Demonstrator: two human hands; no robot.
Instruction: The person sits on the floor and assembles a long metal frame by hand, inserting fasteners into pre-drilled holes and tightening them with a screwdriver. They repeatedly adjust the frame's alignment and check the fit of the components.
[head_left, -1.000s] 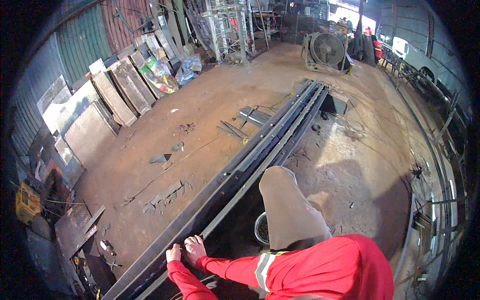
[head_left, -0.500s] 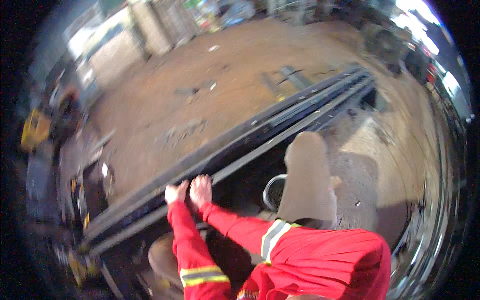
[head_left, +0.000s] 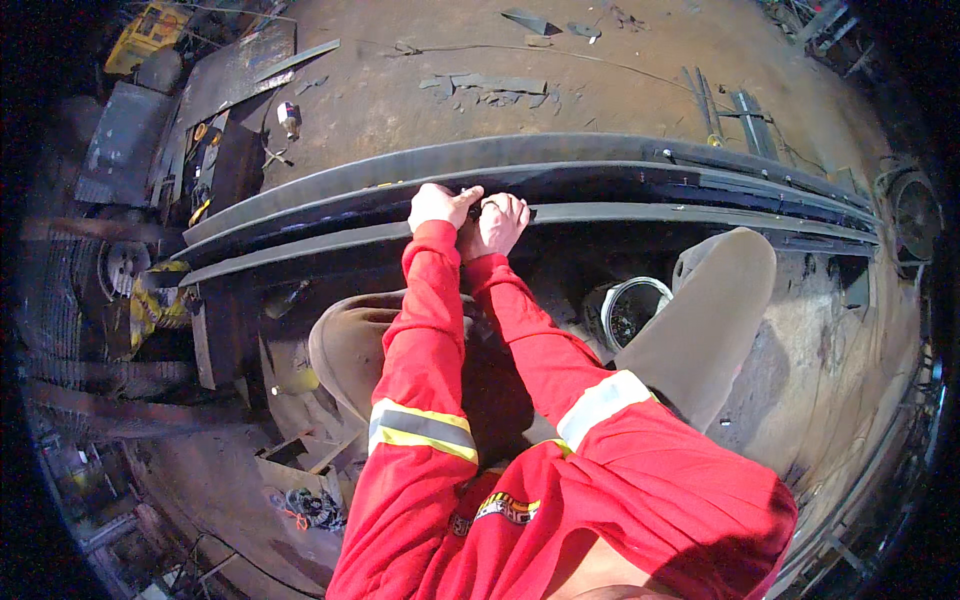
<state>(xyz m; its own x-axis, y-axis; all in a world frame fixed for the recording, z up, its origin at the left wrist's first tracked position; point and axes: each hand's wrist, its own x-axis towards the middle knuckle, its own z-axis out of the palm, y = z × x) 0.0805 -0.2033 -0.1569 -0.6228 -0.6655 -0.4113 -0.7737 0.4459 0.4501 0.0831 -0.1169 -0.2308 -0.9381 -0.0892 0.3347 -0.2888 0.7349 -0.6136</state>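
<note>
Beams [head_left: 620, 212] lie beneath both hands [head_left: 438, 207] [head_left: 496, 224] — I can't tell their grip — shirt badge [head_left: 508, 507] lettered.

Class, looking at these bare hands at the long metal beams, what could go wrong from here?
The left hand and right hand are bare at the long metal beams, so an edge might scrape or pinch them. The bucket sits close beside the right leg, so a careless shift could knock it over.

Here we go: long dark metal beams [head_left: 610, 152] run left to right beneath bare left hand [head_left: 438, 206] and bare right hand [head_left: 496, 226]; rightward (nearer side), round white-rimmed bucket [head_left: 606, 314]; beyond, jagged grey flat scraps [head_left: 495, 84].
</note>
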